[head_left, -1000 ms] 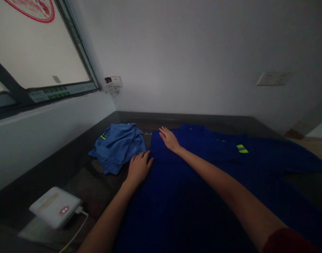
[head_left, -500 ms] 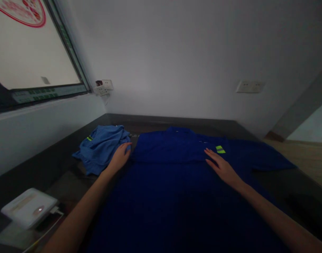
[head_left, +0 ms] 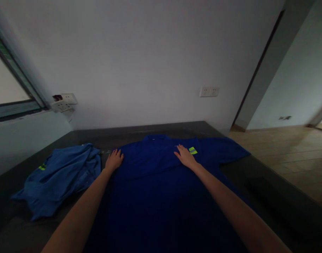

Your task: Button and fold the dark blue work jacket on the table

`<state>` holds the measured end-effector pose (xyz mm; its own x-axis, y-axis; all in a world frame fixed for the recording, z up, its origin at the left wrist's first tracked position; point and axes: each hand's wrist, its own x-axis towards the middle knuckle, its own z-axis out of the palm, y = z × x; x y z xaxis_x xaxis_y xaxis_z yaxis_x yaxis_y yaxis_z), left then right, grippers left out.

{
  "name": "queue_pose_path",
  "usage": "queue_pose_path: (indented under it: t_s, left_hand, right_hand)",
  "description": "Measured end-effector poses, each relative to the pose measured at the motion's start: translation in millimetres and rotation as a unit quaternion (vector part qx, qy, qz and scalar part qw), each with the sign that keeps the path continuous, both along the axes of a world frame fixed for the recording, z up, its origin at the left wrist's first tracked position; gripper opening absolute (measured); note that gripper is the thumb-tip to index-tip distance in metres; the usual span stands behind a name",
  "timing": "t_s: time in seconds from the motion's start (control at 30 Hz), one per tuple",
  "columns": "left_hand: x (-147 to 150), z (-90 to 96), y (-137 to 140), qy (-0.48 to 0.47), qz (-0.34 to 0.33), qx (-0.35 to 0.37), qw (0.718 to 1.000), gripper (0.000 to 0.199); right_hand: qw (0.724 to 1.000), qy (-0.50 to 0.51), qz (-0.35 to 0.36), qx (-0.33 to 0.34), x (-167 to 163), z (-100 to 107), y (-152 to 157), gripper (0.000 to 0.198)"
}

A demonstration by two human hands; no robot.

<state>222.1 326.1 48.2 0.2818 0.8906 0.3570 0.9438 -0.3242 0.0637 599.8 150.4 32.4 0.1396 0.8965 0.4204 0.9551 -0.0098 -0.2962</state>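
2 hands (head_left: 114, 160) (head_left: 187, 157) on shirt (head_left: 150, 158), table edge (head_left: 182, 128) beyond

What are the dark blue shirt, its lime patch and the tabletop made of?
Dark blue shirt: cloth, perhaps a cotton blend, by its matte look and soft crease. Lime patch: probably fluorescent fabric or tape, by its vivid colour. Tabletop: smooth, with faint sheen; material unclear.

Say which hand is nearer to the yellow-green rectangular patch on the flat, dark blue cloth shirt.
Right. The right hand lies just left of the patch; the left hand is farther off, at the left edge of the shirt.
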Motion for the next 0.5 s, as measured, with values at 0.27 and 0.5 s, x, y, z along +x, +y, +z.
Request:
queue_pose_path:
  t_s: [0.27, 0.5]
  left_hand:
    - [-7.0, -11.4, 15.1, 0.034, 0.037, -0.009, 0.999, 0.06]
    - [-9.9, -14.8, 25.4, 0.067, 0.056, -0.02, 0.996, 0.062]
  right_hand:
    - [0.999, -0.008, -0.019, -0.027, 12.5, -23.0, 7.6, 0.066]
    - [0.999, -0.009, -0.023, -0.027, 11.0, -22.2, 5.7, 0.068]
